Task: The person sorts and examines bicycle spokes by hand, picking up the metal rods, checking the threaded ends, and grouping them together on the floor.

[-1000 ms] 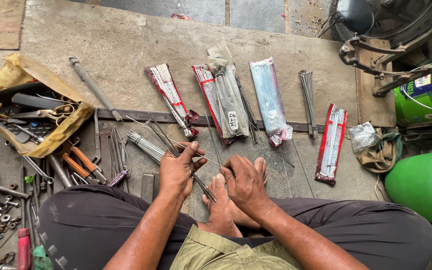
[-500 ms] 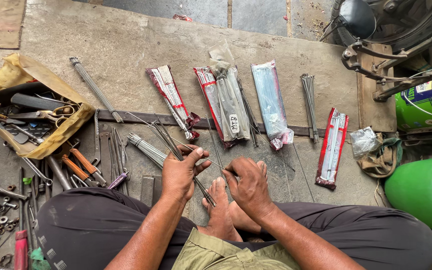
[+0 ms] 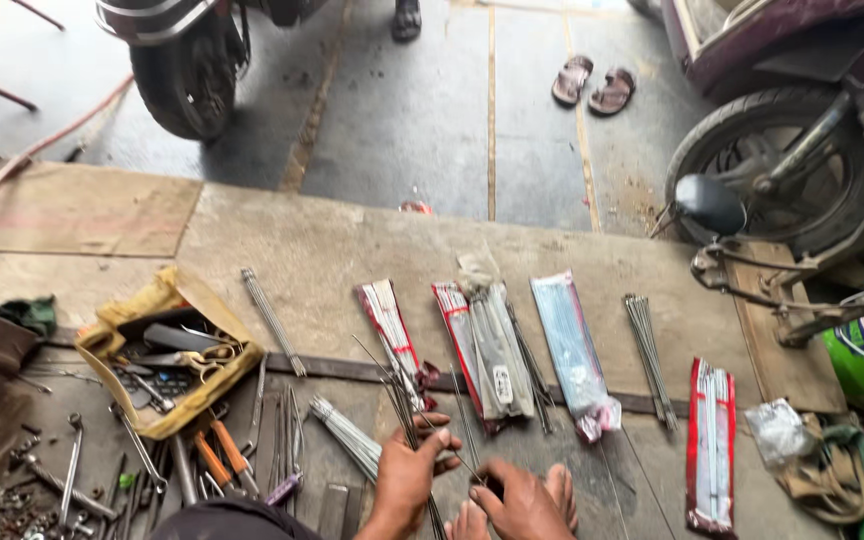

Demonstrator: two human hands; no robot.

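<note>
Spokes (image 3: pixel 399 402) bunched at lower centre of frame; my left hand (image 3: pixel 407 472) grips them, my right hand (image 3: pixel 524 497) pinches one thin spoke beside bare foot (image 3: pixel 558 490).

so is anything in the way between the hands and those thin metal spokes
Nothing visible stands between them. The left hand is already closed around a bunch of thin spokes, which fan up out of it, and the right hand rests beside it on the floor, against a single spoke. The packets of spokes lie farther out.
</note>
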